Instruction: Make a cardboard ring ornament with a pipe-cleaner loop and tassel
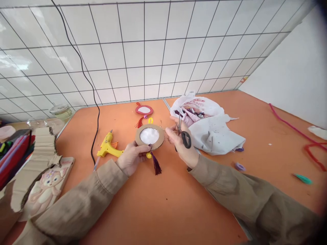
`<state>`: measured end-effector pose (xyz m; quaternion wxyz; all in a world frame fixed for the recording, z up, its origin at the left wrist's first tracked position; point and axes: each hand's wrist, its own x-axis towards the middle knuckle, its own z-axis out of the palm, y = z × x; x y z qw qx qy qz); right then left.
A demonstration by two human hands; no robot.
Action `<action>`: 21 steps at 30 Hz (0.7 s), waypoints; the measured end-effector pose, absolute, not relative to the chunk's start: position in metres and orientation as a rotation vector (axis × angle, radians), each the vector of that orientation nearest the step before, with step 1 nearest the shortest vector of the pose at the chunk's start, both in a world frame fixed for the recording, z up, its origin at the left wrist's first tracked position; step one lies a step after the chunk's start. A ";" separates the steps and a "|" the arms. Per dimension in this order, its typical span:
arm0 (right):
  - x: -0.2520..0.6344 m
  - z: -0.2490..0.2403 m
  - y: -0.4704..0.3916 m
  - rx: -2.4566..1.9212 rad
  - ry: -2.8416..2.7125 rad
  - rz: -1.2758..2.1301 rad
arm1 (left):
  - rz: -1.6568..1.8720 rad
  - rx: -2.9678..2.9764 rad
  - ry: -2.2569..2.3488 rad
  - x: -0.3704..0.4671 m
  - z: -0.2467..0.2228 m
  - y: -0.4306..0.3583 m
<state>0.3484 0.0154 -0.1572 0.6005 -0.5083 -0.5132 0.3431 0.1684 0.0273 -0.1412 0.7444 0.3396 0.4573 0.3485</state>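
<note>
My left hand (133, 157) grips the lower left rim of a round cardboard ring (160, 142) with a white centre. A yellow loop stands at the ring's top. From its bottom edge hang a yellow bead (149, 155) and a dark purple tassel (156, 164). Black-handled scissors (186, 139) are held in my right hand (182, 144), just right of the ring, with the blades pointing up. A yellow glue gun (108, 147) lies left of my left hand. Behind the ring lies a red oval ornament (144, 109) with a red tassel.
A white plastic bag (213, 132) with scraps sits behind my right hand. Torn cardboard (46, 149) and a bear picture (48, 189) lie at the left. A black cable (95, 126) runs down the wall. Red pipe cleaners (314, 153) and a green piece (303, 179) are at the right.
</note>
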 end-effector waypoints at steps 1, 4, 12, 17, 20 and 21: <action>0.349 -0.157 0.014 -1.188 -1.239 0.727 | 0.764 0.727 1.002 0.169 -0.141 0.027; 0.344 -0.154 0.006 -1.163 -1.394 0.658 | 0.773 0.730 0.990 0.169 -0.141 0.026; 0.333 -0.154 -0.002 -1.066 -1.730 0.616 | 0.840 0.978 0.980 0.169 -0.145 0.024; 0.341 -0.160 0.002 -1.069 -1.865 0.631 | 0.835 1.042 0.982 0.170 -0.148 0.023; 0.345 -0.163 0.004 -1.052 -1.945 0.596 | 0.833 1.081 0.987 0.170 -0.148 0.023; 0.346 -0.163 0.005 -1.051 -1.967 0.591 | 0.831 1.092 0.976 0.170 -0.148 0.023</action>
